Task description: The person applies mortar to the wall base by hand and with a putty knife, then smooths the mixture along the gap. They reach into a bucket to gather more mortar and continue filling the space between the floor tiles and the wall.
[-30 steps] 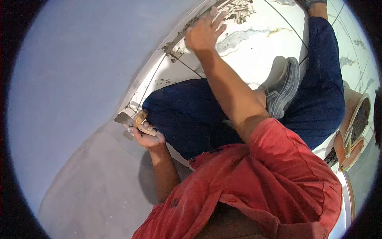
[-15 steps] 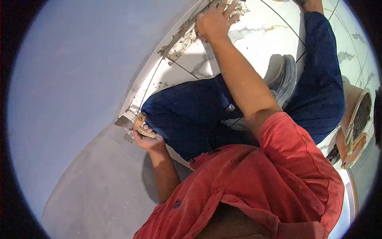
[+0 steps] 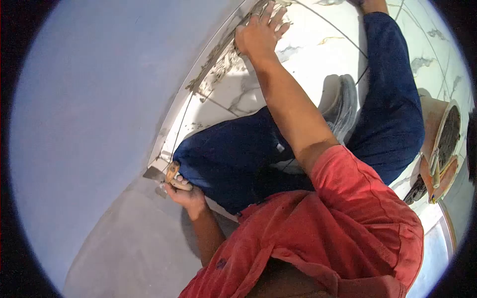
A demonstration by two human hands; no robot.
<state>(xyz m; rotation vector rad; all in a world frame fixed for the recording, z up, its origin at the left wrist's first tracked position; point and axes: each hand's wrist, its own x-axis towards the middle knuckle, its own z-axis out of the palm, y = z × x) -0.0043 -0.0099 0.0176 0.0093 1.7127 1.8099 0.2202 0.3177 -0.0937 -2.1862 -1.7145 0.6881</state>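
My left hand [image 3: 188, 197] is closed round the wooden handle [image 3: 172, 172] of a trowel. The trowel's flat metal blade [image 3: 154, 173] points toward the foot of the wall, beside my bent knee. Farther up, my right hand [image 3: 258, 37] lies with fingers spread on wet grey mortar [image 3: 221, 62], which is smeared along the joint where the white floor tiles [image 3: 318, 44] meet the wall's tile skirting. What lies directly under the palm is hidden.
A bluish wall [image 3: 99, 99] rises on the left. To the right stands a bucket [image 3: 433, 116] with dark mortar inside, and an orange container [image 3: 445, 180] with a tool handle [image 3: 436, 175] leaning there. A grey shoe [image 3: 344, 109] rests between my legs.
The view has shifted a little. My right hand has slid slightly farther along the wall edge, leaving more smeared mortar visible behind it. My left hand still holds the trowel in the same spot.
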